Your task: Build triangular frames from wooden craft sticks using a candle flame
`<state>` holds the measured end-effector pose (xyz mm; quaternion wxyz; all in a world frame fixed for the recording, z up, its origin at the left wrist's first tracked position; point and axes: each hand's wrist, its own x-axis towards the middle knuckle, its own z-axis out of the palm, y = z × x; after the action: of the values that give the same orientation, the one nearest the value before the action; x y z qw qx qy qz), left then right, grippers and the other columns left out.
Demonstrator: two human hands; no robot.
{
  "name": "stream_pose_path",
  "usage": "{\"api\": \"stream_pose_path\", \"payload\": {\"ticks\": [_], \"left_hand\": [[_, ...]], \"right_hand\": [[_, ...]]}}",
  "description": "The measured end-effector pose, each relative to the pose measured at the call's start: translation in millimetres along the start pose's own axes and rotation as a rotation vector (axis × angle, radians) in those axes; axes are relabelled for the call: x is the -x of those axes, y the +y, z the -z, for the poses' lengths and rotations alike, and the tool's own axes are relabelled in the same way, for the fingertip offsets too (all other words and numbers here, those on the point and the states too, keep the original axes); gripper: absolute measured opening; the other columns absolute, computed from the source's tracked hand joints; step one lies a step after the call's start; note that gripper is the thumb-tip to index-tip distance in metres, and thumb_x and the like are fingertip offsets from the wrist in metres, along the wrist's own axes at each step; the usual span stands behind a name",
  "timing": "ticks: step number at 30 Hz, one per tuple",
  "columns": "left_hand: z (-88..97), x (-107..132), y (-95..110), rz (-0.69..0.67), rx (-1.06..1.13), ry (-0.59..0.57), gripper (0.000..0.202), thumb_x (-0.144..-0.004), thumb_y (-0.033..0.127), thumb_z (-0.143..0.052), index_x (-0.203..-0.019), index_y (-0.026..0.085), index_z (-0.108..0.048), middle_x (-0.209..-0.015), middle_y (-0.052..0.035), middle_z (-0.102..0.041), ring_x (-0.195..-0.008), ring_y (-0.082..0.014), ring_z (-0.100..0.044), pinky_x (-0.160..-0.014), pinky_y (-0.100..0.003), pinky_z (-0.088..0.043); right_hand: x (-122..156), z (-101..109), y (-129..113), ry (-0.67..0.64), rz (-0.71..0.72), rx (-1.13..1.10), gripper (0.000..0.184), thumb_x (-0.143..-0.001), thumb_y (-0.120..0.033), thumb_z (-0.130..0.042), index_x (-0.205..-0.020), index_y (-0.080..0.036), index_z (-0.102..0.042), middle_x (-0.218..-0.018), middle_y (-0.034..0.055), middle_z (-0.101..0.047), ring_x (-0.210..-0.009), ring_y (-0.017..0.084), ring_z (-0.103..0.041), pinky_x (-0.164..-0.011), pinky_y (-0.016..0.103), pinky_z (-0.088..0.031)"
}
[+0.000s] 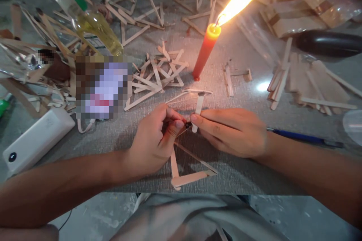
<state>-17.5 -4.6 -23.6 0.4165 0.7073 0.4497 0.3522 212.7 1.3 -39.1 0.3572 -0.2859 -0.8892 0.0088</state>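
Note:
Over the table near its front edge, my right hand pinches a flat wooden craft stick that stands nearly upright, its top end darkened. Close beside it, my left hand is closed, thumb and fingertips pressed on a small black piece. What that piece belongs to is partly hidden by the fingers. Below both hands lie joined craft sticks forming an angular shape. Behind the hands a lit red candle stands on the table, its flame leaning right.
A heap of joined sticks lies left of the candle, loose sticks at right. A blue pen rests by my right forearm. At left are a white power bank, a blurred-out phone and a bottle of yellow liquid.

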Motion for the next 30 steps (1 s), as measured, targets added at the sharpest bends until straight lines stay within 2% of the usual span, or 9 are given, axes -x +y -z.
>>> {"api": "stream_pose_path", "payload": {"ticks": [2, 6, 11, 17, 24, 27, 30], "left_hand": [[-0.4, 0.4, 1.2, 0.008, 0.002, -0.002, 0.014, -0.103, 0.030, -0.058, -0.092, 0.021, -0.059, -0.080, -0.0003, -0.071, -0.068, -0.0139, -0.067, -0.060, -0.026, -0.052], [1.0, -1.1, 5.8, 0.019, -0.079, -0.005, 0.012, -0.100, 0.018, -0.057, -0.089, 0.020, -0.061, -0.080, 0.0010, -0.072, -0.071, -0.0131, -0.068, -0.065, -0.026, -0.054], [1.7, -3.6, 7.1, -0.054, -0.107, 0.014, 0.018, -0.099, 0.012, -0.057, -0.096, 0.023, -0.071, -0.086, 0.0014, -0.078, -0.075, -0.0136, -0.071, -0.071, -0.027, -0.056], [-0.9, -2.2, 3.1, -0.090, -0.019, 0.034, 0.022, -0.095, 0.007, -0.064, -0.096, 0.024, -0.077, -0.085, 0.0044, -0.081, -0.075, -0.0108, -0.074, -0.072, -0.023, -0.056], [-1.8, -1.6, 4.2, 0.018, 0.101, 0.057, 0.022, -0.089, 0.003, -0.069, -0.093, 0.023, -0.077, -0.089, 0.0038, -0.081, -0.080, -0.0106, -0.075, -0.073, -0.021, -0.059], [-2.0, -1.8, 4.8, 0.108, 0.177, 0.064, 0.020, -0.086, 0.005, -0.073, -0.096, 0.022, -0.070, -0.091, 0.0028, -0.079, -0.083, -0.0114, -0.076, -0.075, -0.022, -0.060], [-2.8, -2.0, 5.3, 0.163, 0.246, 0.085, 0.026, -0.083, 0.008, -0.077, -0.098, 0.022, -0.061, -0.090, 0.0021, -0.075, -0.085, -0.0134, -0.075, -0.078, -0.026, -0.061]], "right_hand": [[-1.2, -0.3, -1.5, -0.016, -0.006, 0.025, 0.027, -0.101, -0.015, -0.063, -0.128, -0.017, -0.065, -0.105, 0.0073, -0.081, -0.085, 0.015, -0.077, -0.071, 0.026, -0.066], [-3.0, -0.2, -4.5, -0.033, -0.013, 0.047, 0.028, -0.100, -0.012, -0.062, -0.127, -0.015, -0.066, -0.106, 0.0085, -0.081, -0.083, 0.015, -0.076, -0.071, 0.026, -0.066], [-5.8, -0.1, -5.1, -0.006, 0.003, 0.047, 0.027, -0.098, -0.010, -0.063, -0.124, -0.012, -0.067, -0.106, 0.0105, -0.080, -0.086, 0.015, -0.076, -0.072, 0.025, -0.066], [-7.4, 0.0, -4.4, 0.014, 0.019, 0.071, 0.024, -0.097, -0.009, -0.063, -0.121, -0.009, -0.068, -0.101, 0.0102, -0.081, -0.078, 0.014, -0.074, -0.064, 0.025, -0.063], [-7.3, 0.0, -4.0, 0.001, 0.021, 0.059, 0.023, -0.099, -0.010, -0.062, -0.121, -0.010, -0.067, -0.103, 0.0110, -0.081, -0.082, 0.014, -0.075, -0.068, 0.025, -0.064], [-6.9, 0.6, -3.8, -0.001, 0.020, 0.050, 0.023, -0.099, -0.011, -0.061, -0.121, -0.010, -0.067, -0.104, 0.0116, -0.081, -0.084, 0.015, -0.076, -0.070, 0.026, -0.065], [-7.0, 1.4, -3.8, 0.011, 0.032, 0.033, 0.022, -0.100, -0.012, -0.062, -0.121, -0.008, -0.068, -0.104, 0.0128, -0.081, -0.082, 0.016, -0.075, -0.068, 0.027, -0.065]]}}
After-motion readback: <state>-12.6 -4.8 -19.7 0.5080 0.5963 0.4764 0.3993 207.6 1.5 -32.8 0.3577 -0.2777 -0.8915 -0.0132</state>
